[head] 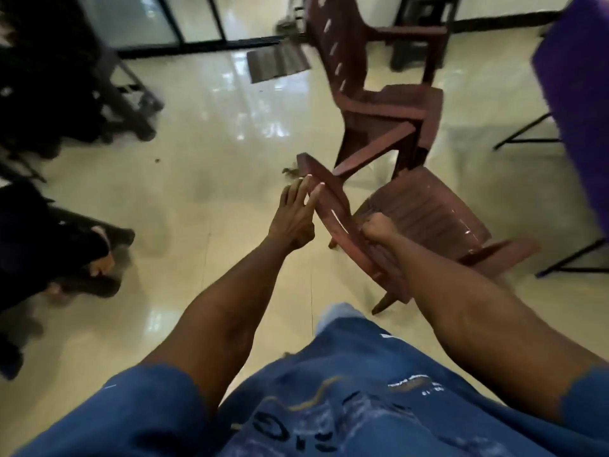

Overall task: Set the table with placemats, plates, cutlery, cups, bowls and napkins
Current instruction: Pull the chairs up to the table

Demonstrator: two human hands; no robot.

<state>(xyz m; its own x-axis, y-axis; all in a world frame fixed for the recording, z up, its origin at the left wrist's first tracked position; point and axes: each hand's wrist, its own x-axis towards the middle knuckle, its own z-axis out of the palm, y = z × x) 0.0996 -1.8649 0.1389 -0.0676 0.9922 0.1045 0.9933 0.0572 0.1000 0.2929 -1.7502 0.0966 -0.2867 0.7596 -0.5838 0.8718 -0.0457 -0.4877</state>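
A brown plastic chair [425, 209] stands tilted in front of me, its backrest toward me. My right hand [379, 229] is shut on the top rail of the backrest. My left hand [295, 214] rests with flat, spread fingers against the left end of that rail, fingertips touching it. At the right edge stands a table with a purple cloth [580, 103] and black metal legs. No placemats, plates, cutlery, cups, bowls or napkins are in view.
A second brown chair [372, 94] stands just behind the first. The floor is glossy cream tile [211, 166] with a dark doormat [278, 62] by glass doors. Dark furniture and a seated person's legs [66, 255] fill the left side.
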